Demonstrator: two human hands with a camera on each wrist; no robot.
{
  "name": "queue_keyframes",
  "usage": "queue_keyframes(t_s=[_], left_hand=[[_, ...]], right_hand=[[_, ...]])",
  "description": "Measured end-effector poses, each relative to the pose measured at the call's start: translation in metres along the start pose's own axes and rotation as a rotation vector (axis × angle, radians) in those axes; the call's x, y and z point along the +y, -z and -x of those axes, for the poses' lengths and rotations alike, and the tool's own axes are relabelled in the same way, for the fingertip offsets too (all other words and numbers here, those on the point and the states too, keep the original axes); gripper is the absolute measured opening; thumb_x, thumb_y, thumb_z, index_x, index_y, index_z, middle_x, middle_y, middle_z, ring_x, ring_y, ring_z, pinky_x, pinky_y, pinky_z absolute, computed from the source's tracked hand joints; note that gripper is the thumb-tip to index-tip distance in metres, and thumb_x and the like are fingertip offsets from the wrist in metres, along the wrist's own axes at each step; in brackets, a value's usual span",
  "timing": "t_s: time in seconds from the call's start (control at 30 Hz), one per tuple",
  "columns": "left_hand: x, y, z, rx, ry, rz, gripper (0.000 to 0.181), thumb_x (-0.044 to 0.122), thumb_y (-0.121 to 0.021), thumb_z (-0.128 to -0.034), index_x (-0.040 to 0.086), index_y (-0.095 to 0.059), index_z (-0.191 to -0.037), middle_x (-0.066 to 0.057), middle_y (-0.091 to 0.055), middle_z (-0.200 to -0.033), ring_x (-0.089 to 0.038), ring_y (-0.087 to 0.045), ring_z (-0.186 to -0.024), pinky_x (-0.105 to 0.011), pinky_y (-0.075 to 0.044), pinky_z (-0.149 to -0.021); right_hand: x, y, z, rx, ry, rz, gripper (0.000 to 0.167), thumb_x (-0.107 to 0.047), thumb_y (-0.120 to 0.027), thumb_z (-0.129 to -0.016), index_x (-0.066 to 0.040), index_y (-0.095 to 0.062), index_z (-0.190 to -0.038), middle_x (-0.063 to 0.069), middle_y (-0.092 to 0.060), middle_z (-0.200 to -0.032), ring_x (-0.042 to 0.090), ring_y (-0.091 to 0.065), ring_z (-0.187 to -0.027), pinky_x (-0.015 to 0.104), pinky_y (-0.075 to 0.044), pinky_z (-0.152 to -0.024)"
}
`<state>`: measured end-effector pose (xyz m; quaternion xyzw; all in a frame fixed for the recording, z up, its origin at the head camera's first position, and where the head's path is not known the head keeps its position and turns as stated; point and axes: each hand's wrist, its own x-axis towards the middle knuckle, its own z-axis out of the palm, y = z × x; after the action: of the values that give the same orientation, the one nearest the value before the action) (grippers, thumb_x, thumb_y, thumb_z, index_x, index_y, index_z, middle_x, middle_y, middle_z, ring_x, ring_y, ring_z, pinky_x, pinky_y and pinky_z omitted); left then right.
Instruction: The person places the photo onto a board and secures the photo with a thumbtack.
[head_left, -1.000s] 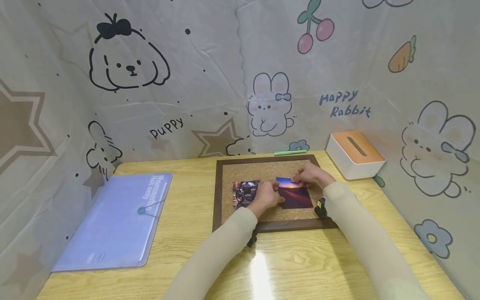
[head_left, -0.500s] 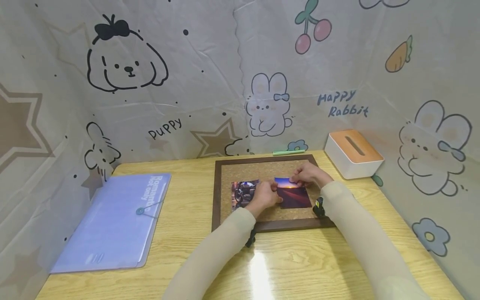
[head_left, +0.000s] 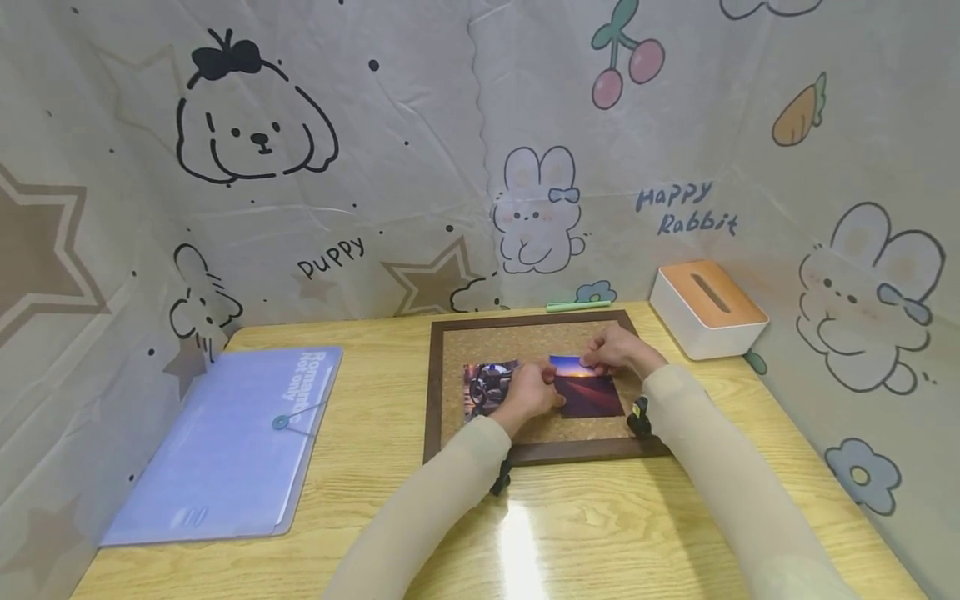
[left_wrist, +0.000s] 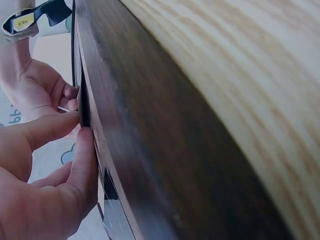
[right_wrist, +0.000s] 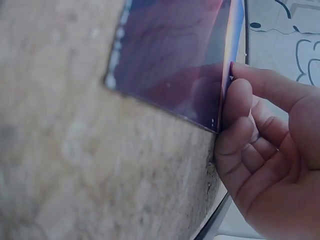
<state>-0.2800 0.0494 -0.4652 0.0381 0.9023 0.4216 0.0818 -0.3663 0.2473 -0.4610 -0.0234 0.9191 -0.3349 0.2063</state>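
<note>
A sunset photo [head_left: 591, 398] lies over the cork board [head_left: 495, 340], which has a dark brown frame. My left hand [head_left: 531, 390] pinches the photo's left edge with thumb and finger. At its upper right edge, my right hand [head_left: 618, 348] grips the same photo with curled fingers; in the right wrist view the photo [right_wrist: 170, 60] stands slightly off the cork at one corner. A motorcycle photo [head_left: 480, 383] sits on the board to the left, partly hidden behind my left hand.
A bluish document folder [head_left: 225, 450] with a string closure lies at the table's left. A white tissue box [head_left: 708, 308] with an orange lid stands at the back right. Behind the board rests a green pen-like stick [head_left: 579, 306]. Printed cloth encloses the table [head_left: 420, 533].
</note>
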Motion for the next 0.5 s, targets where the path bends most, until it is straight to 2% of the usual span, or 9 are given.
queue_keyframes(t_s=[0.27,0.5], left_hand=[[-0.004,0.008,0.000,-0.016,-0.012,0.034,0.040,0.009,-0.076,-0.0848,0.006,-0.069,-0.124,-0.007,-0.073,-0.111,-0.021,-0.067,-0.104,-0.032,-0.055,-0.093],[-0.009,0.026,-0.001,-0.033,-0.039,0.088,0.025,0.014,-0.071,-0.0900,0.008,-0.074,-0.114,-0.005,-0.074,-0.101,-0.014,-0.067,-0.090,-0.024,-0.054,-0.078]], right_hand=[[0.008,0.004,0.006,-0.016,0.062,-0.060,0.019,-0.016,-0.063,-0.097,-0.001,-0.067,-0.108,0.004,-0.070,-0.083,0.012,-0.065,-0.073,0.024,-0.052,-0.064],[0.009,0.013,0.015,-0.012,0.093,-0.069,0.023,-0.012,-0.059,-0.098,0.003,-0.066,-0.113,0.009,-0.071,-0.087,0.014,-0.067,-0.074,0.027,-0.054,-0.063]])
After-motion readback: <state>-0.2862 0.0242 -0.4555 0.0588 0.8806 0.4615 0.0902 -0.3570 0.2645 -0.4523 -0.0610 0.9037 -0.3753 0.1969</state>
